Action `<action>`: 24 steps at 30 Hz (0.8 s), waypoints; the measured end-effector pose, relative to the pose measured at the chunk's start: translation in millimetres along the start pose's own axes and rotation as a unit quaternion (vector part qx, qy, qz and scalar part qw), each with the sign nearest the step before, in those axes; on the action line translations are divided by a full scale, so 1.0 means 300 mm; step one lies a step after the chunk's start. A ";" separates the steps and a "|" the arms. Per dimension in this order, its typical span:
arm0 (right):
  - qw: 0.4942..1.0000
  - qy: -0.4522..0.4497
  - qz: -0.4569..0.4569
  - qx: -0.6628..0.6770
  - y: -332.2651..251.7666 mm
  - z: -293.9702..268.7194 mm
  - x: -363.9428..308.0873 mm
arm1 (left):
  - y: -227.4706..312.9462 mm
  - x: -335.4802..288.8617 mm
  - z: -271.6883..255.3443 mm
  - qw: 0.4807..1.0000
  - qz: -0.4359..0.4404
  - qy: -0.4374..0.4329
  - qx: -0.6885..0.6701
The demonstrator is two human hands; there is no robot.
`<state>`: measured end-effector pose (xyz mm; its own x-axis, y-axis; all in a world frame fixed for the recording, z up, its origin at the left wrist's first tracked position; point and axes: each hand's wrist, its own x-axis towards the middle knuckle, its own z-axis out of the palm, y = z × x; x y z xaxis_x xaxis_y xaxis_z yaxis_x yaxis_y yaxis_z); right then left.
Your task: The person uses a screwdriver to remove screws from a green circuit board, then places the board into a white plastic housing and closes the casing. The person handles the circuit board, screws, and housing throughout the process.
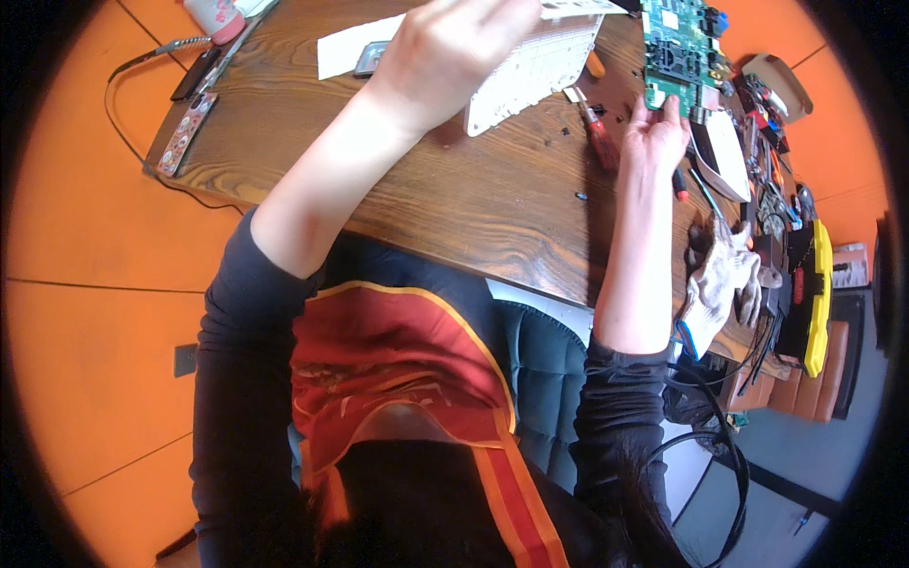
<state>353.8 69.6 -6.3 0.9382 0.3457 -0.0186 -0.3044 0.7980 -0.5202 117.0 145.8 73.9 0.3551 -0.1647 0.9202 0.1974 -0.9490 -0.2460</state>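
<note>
With my left hand [454, 62], fingers closed, I grip the upper edge of a white plastic casing panel [535, 76]. The panel stands tilted on the wooden table [426, 204], its ribbed face showing on the right. My right hand [656, 140] holds the near end of a green circuit board [668, 90], thumb and fingers at its edge. The board is raised at the far right and carries black connectors; the frame's upper edge cuts it off. A screwdriver with a red handle [600, 142] lies between my hands. The fingertips of my left hand are partly out of view.
White paper [341, 55] and a small grey part [370, 59] lie behind my left forearm. Stained work gloves [717, 279], loose tools [762, 161] and a yellow-edged case [816, 298] crowd the right side. A pink-and-white bottle [216, 17] stands at the far left, near a cable.
</note>
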 end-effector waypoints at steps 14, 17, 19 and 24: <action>0.992 -0.111 -0.002 0.056 0.003 0.029 -0.042 | -0.176 -0.177 -0.302 0.893 -0.375 0.248 -0.014; 0.969 -0.161 0.186 0.035 0.015 0.046 -0.212 | -0.193 -0.291 -0.510 0.780 -0.494 0.384 -0.011; 0.932 -0.183 0.313 0.004 0.051 0.039 -0.365 | -0.169 -0.381 -0.652 0.767 -0.502 0.398 -0.038; 0.872 -0.248 0.416 -0.073 0.185 0.016 -0.595 | -0.123 -0.588 -0.828 0.686 -0.605 0.393 -0.091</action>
<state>168.6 54.6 -27.8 0.2054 0.9747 -0.0880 -0.7865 0.1109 -0.6075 -180.0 143.1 -3.7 -0.5841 0.7482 0.3147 -0.2298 -0.5242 0.8200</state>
